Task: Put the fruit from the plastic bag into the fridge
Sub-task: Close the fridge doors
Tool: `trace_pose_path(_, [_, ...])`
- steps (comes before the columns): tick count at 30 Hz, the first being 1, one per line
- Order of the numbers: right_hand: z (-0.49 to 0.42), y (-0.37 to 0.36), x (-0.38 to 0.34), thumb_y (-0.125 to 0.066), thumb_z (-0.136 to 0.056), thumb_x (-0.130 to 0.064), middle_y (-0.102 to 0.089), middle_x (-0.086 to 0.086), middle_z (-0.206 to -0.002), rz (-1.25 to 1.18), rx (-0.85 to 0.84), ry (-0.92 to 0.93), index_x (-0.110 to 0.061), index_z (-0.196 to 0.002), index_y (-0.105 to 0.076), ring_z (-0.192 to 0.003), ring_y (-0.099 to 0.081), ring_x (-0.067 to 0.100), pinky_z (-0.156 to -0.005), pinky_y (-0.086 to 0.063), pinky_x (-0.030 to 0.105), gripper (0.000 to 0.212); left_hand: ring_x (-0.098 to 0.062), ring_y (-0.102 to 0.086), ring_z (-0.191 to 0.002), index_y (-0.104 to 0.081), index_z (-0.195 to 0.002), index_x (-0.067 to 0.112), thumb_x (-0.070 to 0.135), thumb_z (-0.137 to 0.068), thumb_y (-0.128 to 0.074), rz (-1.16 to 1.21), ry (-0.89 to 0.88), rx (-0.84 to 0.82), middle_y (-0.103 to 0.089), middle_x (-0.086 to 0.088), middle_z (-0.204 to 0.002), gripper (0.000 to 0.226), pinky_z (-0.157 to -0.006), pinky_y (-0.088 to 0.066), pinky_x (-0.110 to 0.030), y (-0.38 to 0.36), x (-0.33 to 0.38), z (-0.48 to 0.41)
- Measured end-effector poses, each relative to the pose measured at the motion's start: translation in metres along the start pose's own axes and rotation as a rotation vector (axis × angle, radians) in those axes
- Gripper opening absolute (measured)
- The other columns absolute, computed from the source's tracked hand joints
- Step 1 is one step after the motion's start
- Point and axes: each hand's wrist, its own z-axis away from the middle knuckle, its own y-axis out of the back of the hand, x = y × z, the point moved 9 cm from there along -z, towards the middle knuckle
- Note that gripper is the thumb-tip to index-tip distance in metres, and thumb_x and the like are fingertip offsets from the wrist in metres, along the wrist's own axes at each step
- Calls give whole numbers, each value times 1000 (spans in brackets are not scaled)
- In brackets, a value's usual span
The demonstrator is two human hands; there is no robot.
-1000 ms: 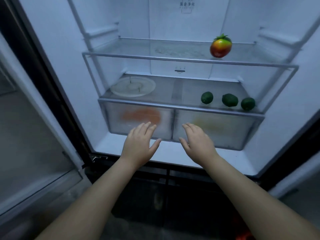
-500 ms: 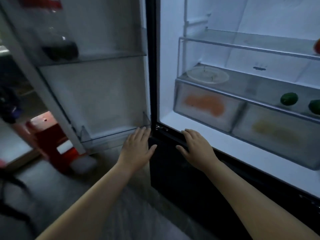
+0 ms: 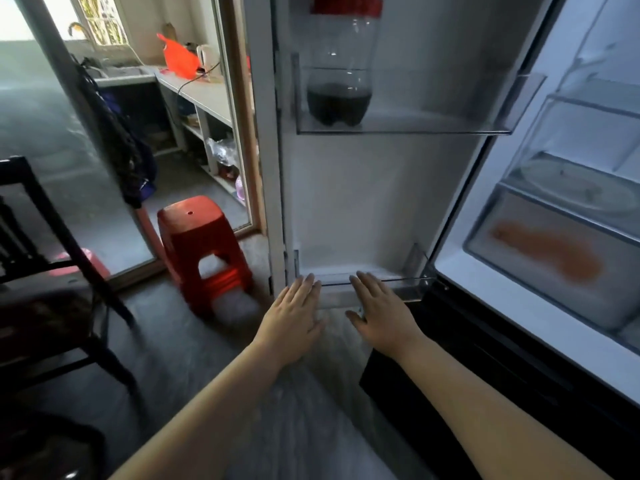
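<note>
The view swings left: the fridge (image 3: 502, 299) slides to three o'clock, its fruit leaves sight, a red stool (image 3: 204, 251) appears at nine o'clock.

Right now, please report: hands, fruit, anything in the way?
Hands empty: left hand open, right hand open. Open fridge door ahead; no fruit in view. Possible obstacle: red stool on floor, left of door.

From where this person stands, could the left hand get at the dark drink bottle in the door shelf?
Probably yes. The left hand is open and empty, low by the door's bottom shelf; nothing stands between it and the bottle above. A clear shelf front covers only its base.
</note>
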Motion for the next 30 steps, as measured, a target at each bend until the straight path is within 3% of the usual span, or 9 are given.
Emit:
trace_pose_path(5, [-29,-34,-20,-36,-98,-40,-4,5,-159,-13,-62,-57,-14,-151,-4,-146,4,18,-119,0,32,66,-9,16,-142,2,-149,19,48,-97,-32,8,-78,-33,14,5,-154,69,-117,5,-28,-18,-38,-10])
trace_pose_path(10, [-30,-54,-20,-5,-86,-52,-3,7,-159,53,-44,-68,-17,-150,-2,-145,9,22,-119,-5,41,74,-6,19,-141,5,-148,22,44,-94,-42,66,-127,-34,15,8,-154,76,-119,-2,-31,-28,-47,-11])
trace_pose_path(13, [-25,-54,-19,-13,-90,-48,-8,6,-158,41,8,-96,-17,-150,-7,-146,4,23,-119,-6,40,68,-5,20,-140,9,-146,24,45,-93,-44,91,-146,-40,15,8,-155,78,-118,1,-29,-32,-45,-10])
trace_pose_path(18, [-12,-56,-17,-27,-93,-44,-28,11,-153,-18,55,-158,-10,-147,-26,-145,-12,26,-115,-23,44,64,-4,23,-139,12,-144,23,38,-95,-42,83,-210,-34,17,6,-154,74,-117,4,-26,-32,-33,1])
trace_pose_path(22, [10,-54,-14,-27,-93,-48,-19,11,-156,-16,106,-199,-9,-148,-23,-145,-4,25,-117,-16,41,67,-8,25,-138,16,-143,22,35,-96,-39,51,-266,-92,23,6,-152,74,-117,5,-30,-40,-16,16])
trace_pose_path(26, [35,-50,-10,-26,-91,-51,-7,5,-158,-32,109,-246,-12,-150,-14,-146,7,19,-119,-9,38,72,-18,4,-144,1,-148,16,34,-88,-54,-38,-362,-29,4,-1,-156,83,-116,-12,-37,-45,3,30])
trace_pose_path(30, [62,-39,-14,-38,-93,-43,-16,7,-157,-77,168,-258,-10,-148,-23,-146,-1,20,-118,-16,40,66,-21,-22,-140,-21,-146,9,38,-74,-70,-96,-430,74,-23,-8,-153,92,-109,-22,-42,-42,29,46])
